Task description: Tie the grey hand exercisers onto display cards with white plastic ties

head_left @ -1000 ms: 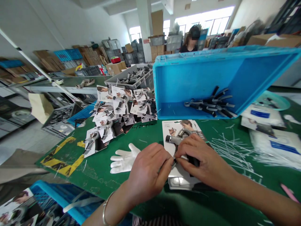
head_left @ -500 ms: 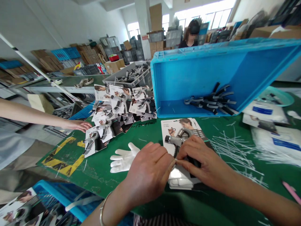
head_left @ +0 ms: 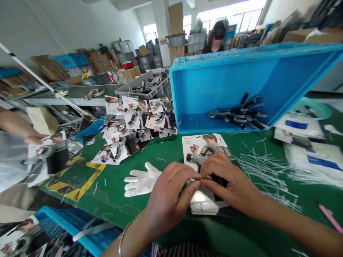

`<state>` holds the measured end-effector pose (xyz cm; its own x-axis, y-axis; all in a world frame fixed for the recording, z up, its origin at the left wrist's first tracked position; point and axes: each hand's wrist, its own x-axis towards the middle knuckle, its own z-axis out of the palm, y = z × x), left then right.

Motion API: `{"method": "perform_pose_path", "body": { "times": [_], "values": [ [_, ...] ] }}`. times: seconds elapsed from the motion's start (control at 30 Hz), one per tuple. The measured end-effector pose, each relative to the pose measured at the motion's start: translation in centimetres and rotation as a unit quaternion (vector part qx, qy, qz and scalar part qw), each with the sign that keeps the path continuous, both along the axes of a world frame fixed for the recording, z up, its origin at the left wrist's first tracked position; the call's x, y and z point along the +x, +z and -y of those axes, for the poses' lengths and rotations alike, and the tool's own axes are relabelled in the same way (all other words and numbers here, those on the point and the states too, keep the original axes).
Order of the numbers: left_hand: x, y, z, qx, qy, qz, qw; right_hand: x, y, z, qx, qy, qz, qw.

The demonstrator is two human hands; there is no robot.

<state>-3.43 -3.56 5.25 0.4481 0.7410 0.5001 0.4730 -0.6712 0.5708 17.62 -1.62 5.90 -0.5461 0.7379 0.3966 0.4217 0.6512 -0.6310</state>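
A grey hand grip strengthener (head_left: 195,157) lies on a printed backing card (head_left: 187,144), on top of a small stack of cards (head_left: 203,210). My left hand (head_left: 166,194) and my right hand (head_left: 229,175) meet over its lower part. Both are closed, thumbs and fingertips pinched together almost touching. Between them seems to be a thin white cable tie, mostly hidden by the fingers. My right hand partly covers the strengthener's handles. Many loose white cable ties (head_left: 268,175) are spread to the right of the card.
A tilted blue crate (head_left: 214,85) holding more strengtheners stands behind the cards. Carded strengtheners (head_left: 135,114) pile up at left, near a white glove (head_left: 138,184). A co-worker's hand (head_left: 36,138) holds one card. Bagged ties (head_left: 321,160) and a pink tool (head_left: 329,216) lie right.
The co-worker's hand has lifted a carded strengthener off the pile and carried it left. My left fingers have shifted and opened out slightly at the pinch; my right hand stays nearly in place.
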Motion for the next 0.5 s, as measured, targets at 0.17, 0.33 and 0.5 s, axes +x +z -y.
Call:
{"method": "perform_pose_path", "body": {
  "times": [0.17, 0.33, 0.5],
  "values": [
    [0.5, -3.7, 1.1, -0.044, 0.100, 0.029, 0.994, -0.2, 0.0, -0.4, -0.038, 0.032, -0.043, 0.998],
    [0.6, -4.4, 1.0, 0.011, 0.085, 0.028, 0.996, 0.4, 0.6, 0.2, -0.090, 0.133, -0.010, 0.987],
    [-4.3, -5.8, -0.1, 0.029, 0.196, 0.012, 0.980, 4.8, -0.1, 0.6, -0.060, 0.003, -0.147, 0.987]
  ]
}}
